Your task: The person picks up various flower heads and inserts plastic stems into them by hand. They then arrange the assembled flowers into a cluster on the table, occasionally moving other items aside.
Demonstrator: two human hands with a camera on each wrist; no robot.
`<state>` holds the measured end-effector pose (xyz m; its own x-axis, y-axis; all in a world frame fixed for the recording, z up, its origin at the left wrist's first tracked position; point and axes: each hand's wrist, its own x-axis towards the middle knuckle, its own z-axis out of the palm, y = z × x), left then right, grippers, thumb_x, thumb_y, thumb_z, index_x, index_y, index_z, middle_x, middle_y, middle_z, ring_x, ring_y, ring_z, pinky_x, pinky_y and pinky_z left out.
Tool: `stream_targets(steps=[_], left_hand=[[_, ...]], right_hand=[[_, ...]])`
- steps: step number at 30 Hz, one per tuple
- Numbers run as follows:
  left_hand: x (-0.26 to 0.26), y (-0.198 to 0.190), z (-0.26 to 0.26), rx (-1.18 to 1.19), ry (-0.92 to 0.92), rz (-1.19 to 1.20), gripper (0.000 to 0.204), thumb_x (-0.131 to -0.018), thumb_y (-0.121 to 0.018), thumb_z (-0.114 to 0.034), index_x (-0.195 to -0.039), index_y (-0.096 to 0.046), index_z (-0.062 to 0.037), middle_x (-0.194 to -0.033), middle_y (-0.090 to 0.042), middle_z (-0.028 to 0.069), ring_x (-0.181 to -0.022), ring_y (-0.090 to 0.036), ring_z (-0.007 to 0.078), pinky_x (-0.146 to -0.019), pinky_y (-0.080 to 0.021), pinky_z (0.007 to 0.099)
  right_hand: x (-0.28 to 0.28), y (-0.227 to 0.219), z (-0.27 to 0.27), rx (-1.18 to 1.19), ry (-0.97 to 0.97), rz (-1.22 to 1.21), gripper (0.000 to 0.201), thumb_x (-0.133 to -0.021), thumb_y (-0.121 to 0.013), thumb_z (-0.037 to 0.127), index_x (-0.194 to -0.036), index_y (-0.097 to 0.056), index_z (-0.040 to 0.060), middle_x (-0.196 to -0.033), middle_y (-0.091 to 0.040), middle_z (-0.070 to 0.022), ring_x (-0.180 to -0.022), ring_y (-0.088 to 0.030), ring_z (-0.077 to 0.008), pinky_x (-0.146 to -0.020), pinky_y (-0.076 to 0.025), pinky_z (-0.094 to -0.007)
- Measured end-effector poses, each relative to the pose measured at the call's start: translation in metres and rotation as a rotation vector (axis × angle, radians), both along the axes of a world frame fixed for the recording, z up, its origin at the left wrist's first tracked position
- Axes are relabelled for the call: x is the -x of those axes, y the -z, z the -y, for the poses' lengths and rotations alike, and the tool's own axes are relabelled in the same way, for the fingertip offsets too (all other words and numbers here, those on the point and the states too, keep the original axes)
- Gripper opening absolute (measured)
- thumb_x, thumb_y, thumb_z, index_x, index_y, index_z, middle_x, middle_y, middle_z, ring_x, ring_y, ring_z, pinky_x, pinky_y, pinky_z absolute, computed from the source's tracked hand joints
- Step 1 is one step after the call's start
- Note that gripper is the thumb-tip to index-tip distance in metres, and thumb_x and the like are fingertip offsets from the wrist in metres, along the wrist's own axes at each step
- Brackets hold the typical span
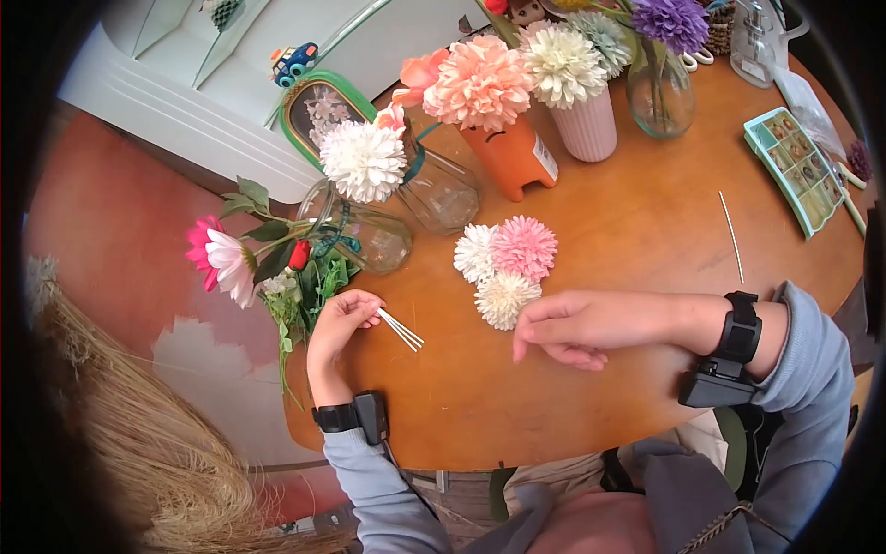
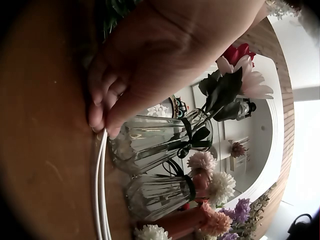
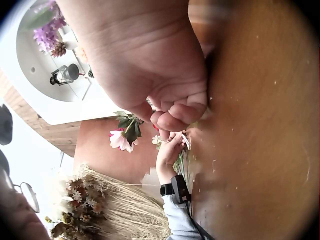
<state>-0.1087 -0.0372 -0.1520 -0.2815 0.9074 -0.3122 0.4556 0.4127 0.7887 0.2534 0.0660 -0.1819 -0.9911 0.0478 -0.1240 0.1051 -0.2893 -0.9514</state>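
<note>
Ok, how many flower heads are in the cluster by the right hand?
3 in the head view: white flower head at left, pink flower head at right, cream flower head below them, nearest the right hand, which might hide another.

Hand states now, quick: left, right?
Left hand: closed, pinching thin white sticks.
Right hand: open, fingers loosely curled, nothing visible in it, next to the cream flower.

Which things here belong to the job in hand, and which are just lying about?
Seemingly in the job:
three white sticks, pinched in the left grip
three loose flower heads, beside the right grip
possibly the lone white stick

Probably just lying about:
toy car
teal compartment box
orange vase
</note>
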Motion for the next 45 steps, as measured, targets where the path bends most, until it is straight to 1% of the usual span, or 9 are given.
stream_targets(steps=[5, 11, 15, 20, 27, 31, 37, 42, 45], left_hand=[[0.012, 0.007, 0.001, -0.046, -0.083, -0.056, 0.012, -0.088, -0.059, -0.012, -0.093, -0.064, -0.0015, -0.076, -0.063, 0.0001, -0.067, -0.056, 0.0046, -0.062, -0.044, 0.0174], [0.005, 0.010, -0.004, -0.153, -0.175, -0.163, 0.021, -0.092, -0.055, -0.022, -0.093, -0.064, -0.0032, -0.072, -0.060, -0.0017, -0.061, -0.052, 0.0038, -0.057, -0.040, 0.0160], [0.012, 0.013, -0.006, -0.424, -0.310, -0.104, 0.029, -0.095, -0.051, -0.030, -0.093, -0.064, -0.0045, -0.066, -0.054, -0.0034, -0.055, -0.047, 0.0031, -0.050, -0.035, 0.0173], [0.000, 0.008, -0.008, -0.695, -0.353, -0.072, 0.026, -0.095, -0.050, -0.030, -0.104, -0.058, -0.0069, -0.071, -0.054, -0.0047, -0.056, -0.048, 0.0017, -0.050, -0.034, 0.0154], [-0.012, 0.005, -0.011, -0.814, -0.393, -0.056, 0.032, -0.094, -0.051, -0.024, -0.121, -0.049, -0.0056, -0.085, -0.057, 0.0003, -0.063, -0.052, 0.0046, -0.052, -0.036, 0.0166], [-0.008, 0.003, -0.009, -0.827, -0.321, -0.143, 0.043, -0.094, -0.051, -0.029, -0.128, -0.043, -0.0053, -0.110, -0.054, 0.0056, -0.086, -0.056, 0.0087, -0.064, -0.042, 0.0208], [-0.025, -0.015, -0.012, -0.914, -0.419, -0.026, 0.048, -0.092, -0.054, -0.034, -0.130, -0.041, -0.0068, -0.125, -0.050, 0.0069, -0.110, -0.049, 0.0147, -0.089, -0.040, 0.0280], [-0.025, -0.028, -0.027, -0.817, -0.415, 0.036, 0.044, -0.085, -0.066, -0.031, -0.115, -0.049, -0.0032, -0.113, -0.053, 0.0054, -0.108, -0.048, 0.0125, -0.093, -0.037, 0.0333], [-0.014, -0.037, -0.037, -0.814, -0.464, 0.190, 0.052, -0.085, -0.066, -0.027, -0.125, -0.045, -0.0015, -0.115, -0.052, 0.0027, -0.105, -0.047, 0.0110, -0.093, -0.038, 0.0282]], right_hand=[[0.000, 0.001, 0.000, 0.019, -0.004, 0.003, 0.030, -0.099, -0.034, 0.027, -0.100, -0.051, 0.0032, -0.054, -0.043, 0.0030, -0.044, -0.042, -0.0065, -0.044, -0.035, -0.0212], [-0.001, 0.001, -0.001, 0.017, -0.008, 0.010, 0.030, -0.099, -0.034, 0.028, -0.101, -0.051, 0.0035, -0.054, -0.044, 0.0027, -0.044, -0.043, -0.0067, -0.044, -0.036, -0.0209], [0.000, 0.001, 0.000, 0.019, -0.006, 0.010, 0.030, -0.098, -0.035, 0.028, -0.101, -0.052, 0.0033, -0.054, -0.045, 0.0024, -0.045, -0.044, -0.0069, -0.044, -0.036, -0.0208], [0.000, 0.002, 0.000, -0.011, -0.007, -0.003, 0.030, -0.098, -0.034, 0.027, -0.101, -0.052, 0.0029, -0.054, -0.046, 0.0019, -0.045, -0.045, -0.0074, -0.045, -0.037, -0.0210], [0.000, 0.002, -0.001, -0.012, -0.016, 0.010, 0.028, -0.098, -0.036, 0.026, -0.101, -0.052, 0.0035, -0.056, -0.046, 0.0017, -0.046, -0.046, -0.0079, -0.046, -0.038, -0.0214], [0.000, 0.003, -0.001, 0.010, -0.018, 0.014, 0.026, -0.098, -0.037, 0.026, -0.102, -0.052, 0.0044, -0.056, -0.046, 0.0019, -0.048, -0.046, -0.0079, -0.046, -0.039, -0.0215], [0.000, 0.005, -0.001, 0.007, -0.020, -0.017, 0.026, -0.097, -0.038, 0.026, -0.102, -0.052, 0.0048, -0.058, -0.047, 0.0019, -0.048, -0.048, -0.0081, -0.047, -0.041, -0.0216], [0.000, 0.007, -0.001, -0.016, -0.025, -0.034, 0.026, -0.096, -0.037, 0.026, -0.101, -0.053, 0.0047, -0.058, -0.048, 0.0016, -0.049, -0.049, -0.0083, -0.046, -0.041, -0.0217], [0.001, 0.010, -0.001, -0.016, -0.027, -0.034, 0.027, -0.096, -0.037, 0.026, -0.101, -0.053, 0.0045, -0.058, -0.048, 0.0015, -0.049, -0.050, -0.0085, -0.046, -0.042, -0.0218]])
